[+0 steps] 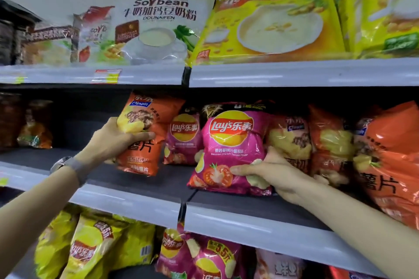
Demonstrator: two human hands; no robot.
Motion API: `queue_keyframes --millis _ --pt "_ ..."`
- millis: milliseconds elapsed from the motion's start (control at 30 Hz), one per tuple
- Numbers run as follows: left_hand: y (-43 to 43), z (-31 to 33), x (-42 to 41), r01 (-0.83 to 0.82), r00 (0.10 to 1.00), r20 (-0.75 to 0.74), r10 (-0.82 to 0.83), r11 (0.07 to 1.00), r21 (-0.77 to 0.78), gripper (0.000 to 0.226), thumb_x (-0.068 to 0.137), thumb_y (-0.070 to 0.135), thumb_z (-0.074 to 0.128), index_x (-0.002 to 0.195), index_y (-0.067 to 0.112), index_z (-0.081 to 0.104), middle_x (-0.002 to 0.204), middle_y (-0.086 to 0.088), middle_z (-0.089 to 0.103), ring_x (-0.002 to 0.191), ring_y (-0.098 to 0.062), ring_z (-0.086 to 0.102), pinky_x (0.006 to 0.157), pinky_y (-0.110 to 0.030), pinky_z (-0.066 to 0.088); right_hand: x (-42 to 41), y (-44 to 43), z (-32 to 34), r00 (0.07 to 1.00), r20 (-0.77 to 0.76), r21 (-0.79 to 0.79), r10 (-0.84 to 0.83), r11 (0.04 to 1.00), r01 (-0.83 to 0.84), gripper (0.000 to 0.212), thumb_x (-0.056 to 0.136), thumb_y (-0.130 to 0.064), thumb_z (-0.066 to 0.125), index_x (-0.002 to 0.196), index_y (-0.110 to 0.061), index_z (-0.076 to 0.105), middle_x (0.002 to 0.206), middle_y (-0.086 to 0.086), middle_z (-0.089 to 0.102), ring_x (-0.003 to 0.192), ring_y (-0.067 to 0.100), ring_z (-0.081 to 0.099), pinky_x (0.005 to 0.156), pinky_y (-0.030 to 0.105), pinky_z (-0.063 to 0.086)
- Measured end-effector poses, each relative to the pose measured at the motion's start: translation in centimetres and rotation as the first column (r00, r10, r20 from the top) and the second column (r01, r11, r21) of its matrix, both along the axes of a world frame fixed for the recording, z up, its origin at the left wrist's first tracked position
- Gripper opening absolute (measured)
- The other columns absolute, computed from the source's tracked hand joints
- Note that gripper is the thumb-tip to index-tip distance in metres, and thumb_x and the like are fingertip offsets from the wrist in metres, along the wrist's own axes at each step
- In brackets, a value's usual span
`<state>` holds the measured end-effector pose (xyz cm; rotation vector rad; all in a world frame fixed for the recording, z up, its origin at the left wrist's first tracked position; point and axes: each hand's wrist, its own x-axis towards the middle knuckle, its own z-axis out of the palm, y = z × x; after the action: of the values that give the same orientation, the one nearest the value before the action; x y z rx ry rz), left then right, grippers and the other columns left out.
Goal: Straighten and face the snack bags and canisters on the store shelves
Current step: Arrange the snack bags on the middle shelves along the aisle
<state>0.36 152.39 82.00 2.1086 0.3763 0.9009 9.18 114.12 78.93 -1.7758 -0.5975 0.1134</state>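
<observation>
Middle shelf (136, 197): left hand (113, 140) grips orange chip bag (145, 140), lifted, tilted. Right hand (272, 172) pinches pink Lay's bag (229, 142) at lower right, standing near shelf front. More orange bags (340, 142) right.

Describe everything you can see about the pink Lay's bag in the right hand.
The pink Lay's bag is glossy, crinkled plastic film, puffed with air, showing the red-and-yellow Lay's logo, Chinese text, "Mexican Chicken Tomato flavor" and pictured tomato slices and chips. It faces front, slightly tilted, its bottom edge on the dark middle shelf. The right hand grips its lower right corner, thumb across the front. A second pink bag sits behind on its left; an orange bag crowds its right side.
</observation>
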Motion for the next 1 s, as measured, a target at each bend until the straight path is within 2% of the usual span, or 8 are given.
queue_keyframes --millis 200,400,533,600,700,800,900,1000 --pt "2.7 1.5 -5.2 0.066 0.990 -0.126 -0.068 0.998 -0.026 0.104 0.026 0.076 0.094 0.113 0.023 0.072 0.092 -0.002 0.083 0.084 -0.026 0.082 0.095 -0.051 0.062 1.1 8.4 0.2 0.998 0.005 -0.039 0.056 0.998 -0.056 0.065 0.073 -0.010 0.094 0.122 -0.012 0.051 0.062 0.001 0.065 0.052 0.015 0.055 0.046 0.023 0.043" --pt "4.3 1.4 -8.1 0.052 0.990 -0.130 -0.053 0.999 -0.008 0.103 0.035 0.079 0.094 0.120 0.026 0.069 0.097 0.000 0.083 0.084 -0.024 0.082 0.090 -0.050 0.064 2.7 16.1 -0.1 0.999 -0.010 -0.063 0.046 0.997 -0.047 0.093 0.067 -0.020 0.098 0.132 -0.018 0.033 0.087 0.006 0.070 0.057 0.013 0.064 0.050 0.023 0.049" --pt "3.7 0.6 -9.0 0.014 0.996 -0.087 -0.016 1.000 -0.017 0.096 0.040 0.080 0.091 0.118 0.027 0.068 0.095 0.003 0.083 0.082 -0.020 0.082 0.086 -0.047 0.065 5.6 19.7 -1.3 0.999 0.017 -0.156 0.027 0.987 -0.024 0.146 0.026 -0.062 0.103 0.143 -0.024 0.024 0.090 0.005 0.076 0.071 0.019 0.070 0.064 0.032 0.060" --pt "3.1 0.1 -9.4 0.019 0.996 -0.090 -0.020 1.000 -0.011 0.099 0.038 0.082 0.090 0.118 0.028 0.068 0.095 0.004 0.083 0.082 -0.019 0.082 0.088 -0.047 0.064 8.3 21.3 -2.4 0.999 0.032 -0.189 -0.001 0.982 0.007 0.153 0.013 -0.074 0.096 0.140 -0.031 0.021 0.097 0.009 0.079 0.078 0.022 0.073 0.078 0.041 0.064" --pt "1.5 -0.4 -9.7 -0.017 0.996 -0.084 0.018 1.000 0.018 0.100 0.047 0.080 0.091 0.126 0.030 0.057 0.102 0.007 0.080 0.086 -0.016 0.080 0.087 -0.043 0.064 4.2 19.8 -0.9 0.999 0.033 -0.187 -0.008 0.982 0.014 0.142 0.023 -0.068 0.098 0.138 -0.015 0.036 0.081 0.003 0.078 0.072 0.015 0.075 0.082 0.041 0.065" --pt "-0.9 -0.5 -9.6 -0.057 0.996 -0.061 0.059 0.997 0.047 0.090 0.061 0.069 0.091 0.130 0.030 0.049 0.108 0.009 0.073 0.091 -0.013 0.074 0.080 -0.035 0.060 -1.2 17.1 0.9 1.000 -0.013 -0.141 0.022 0.990 -0.024 0.063 0.075 -0.038 0.093 0.113 -0.006 0.055 0.084 0.005 0.071 0.085 0.012 0.069 0.101 0.034 0.055" --pt "-3.3 -0.2 -8.7 0.010 0.996 -0.087 -0.005 0.998 0.059 0.094 0.057 0.075 0.088 0.130 0.031 0.048 0.110 0.010 0.072 0.092 -0.013 0.074 0.079 -0.034 0.061 -2.1 14.9 0.7 0.990 0.042 0.025 -0.131 0.991 0.131 0.081 0.087 -0.033 0.081 0.150 -0.011 0.036 0.133 0.009 0.062 0.125 0.023 0.057 0.110 0.040 0.045" --pt "-6.2 0.8 -7.1 0.084 0.988 -0.138 -0.068 0.990 0.112 0.102 0.043 0.087 0.085 0.124 0.036 0.051 0.108 0.011 0.074 0.091 -0.014 0.075 0.084 -0.039 0.063 -4.8 11.5 0.0 0.980 0.161 0.149 -0.117 0.984 0.093 0.065 0.094 -0.036 0.072 0.150 -0.026 0.041 0.122 -0.009 0.065 0.113 0.016 0.065 0.106 0.042 0.050"
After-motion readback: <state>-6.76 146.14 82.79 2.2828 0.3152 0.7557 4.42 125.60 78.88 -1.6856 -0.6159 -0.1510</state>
